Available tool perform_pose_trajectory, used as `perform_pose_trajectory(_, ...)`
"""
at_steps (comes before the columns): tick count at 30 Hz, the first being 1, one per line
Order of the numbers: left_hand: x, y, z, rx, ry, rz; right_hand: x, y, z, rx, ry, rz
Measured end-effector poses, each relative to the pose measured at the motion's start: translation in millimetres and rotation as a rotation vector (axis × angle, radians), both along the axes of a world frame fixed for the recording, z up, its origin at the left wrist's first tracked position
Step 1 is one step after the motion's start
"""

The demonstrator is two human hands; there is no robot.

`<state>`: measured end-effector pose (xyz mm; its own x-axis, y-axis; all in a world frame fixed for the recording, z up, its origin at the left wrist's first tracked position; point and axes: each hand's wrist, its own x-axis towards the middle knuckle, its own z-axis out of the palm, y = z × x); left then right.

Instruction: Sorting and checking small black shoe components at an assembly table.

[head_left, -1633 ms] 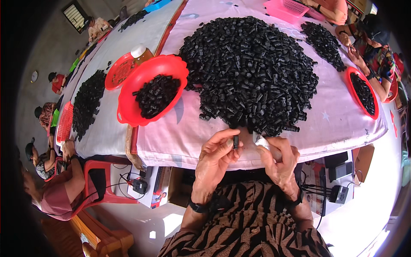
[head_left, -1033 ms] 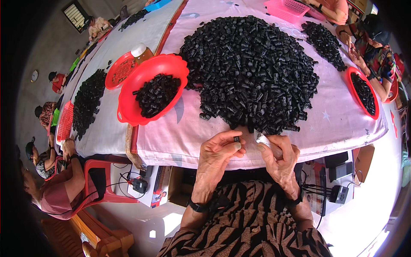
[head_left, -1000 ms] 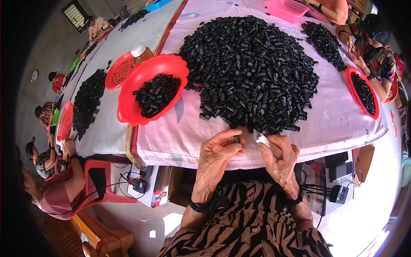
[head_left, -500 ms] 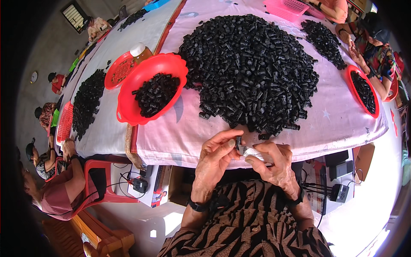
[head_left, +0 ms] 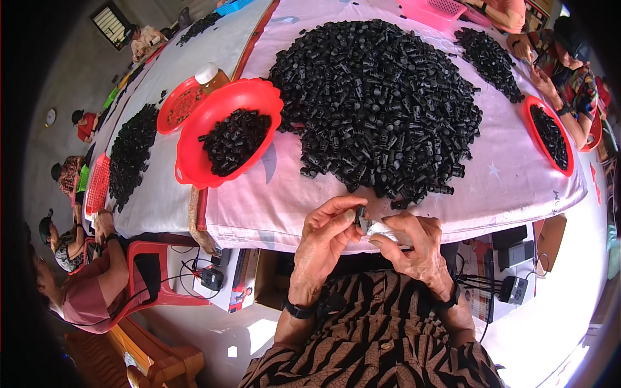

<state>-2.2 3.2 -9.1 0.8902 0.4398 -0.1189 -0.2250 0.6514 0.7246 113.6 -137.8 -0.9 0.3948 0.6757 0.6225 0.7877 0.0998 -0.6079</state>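
1. two hands meet at the worktop edge: left hand pinches a small black plastic part, right hand grasps a small whitish piece.
2. step in hand looks like joining them; it calls for fine alignment.
3. big heap of black parts lies just beyond, red bowl to the left.

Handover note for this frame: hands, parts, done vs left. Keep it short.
Left hand: fingertips pinch a small black part at the table's near edge.
Right hand: holds a small pale piece pressed up to that part; the two meet between the hands.
Big pile of black parts lies on the pink cloth just ahead.
Red bowl, ahead and to the left, holds a smaller batch of black parts.
Done: apparently the batch in the bowl.
Left: the large pile, by far the bigger share.
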Motion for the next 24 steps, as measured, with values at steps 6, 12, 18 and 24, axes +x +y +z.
perform_pose_trajectory(6,-0.3,1.2,-0.9,-0.021,-0.016,-0.018,-0.3,-0.4,0.4,-0.001,-0.008,-0.005)
perform_pose_trajectory(12,-0.9,-4.4,3.5,-0.016,-0.009,-0.049,-2.2,1.4,-1.6,-0.008,-0.056,-0.039)
perform_pose_trajectory(18,1.1,-5.0,5.4,0.026,0.002,0.01,-0.5,-1.9,1.9,0.089,-0.036,-0.044)
perform_pose_trajectory(24,0.3,-4.1,4.0,0.031,-0.026,0.053,-2.4,-1.1,1.8,0.001,-0.117,-0.019)
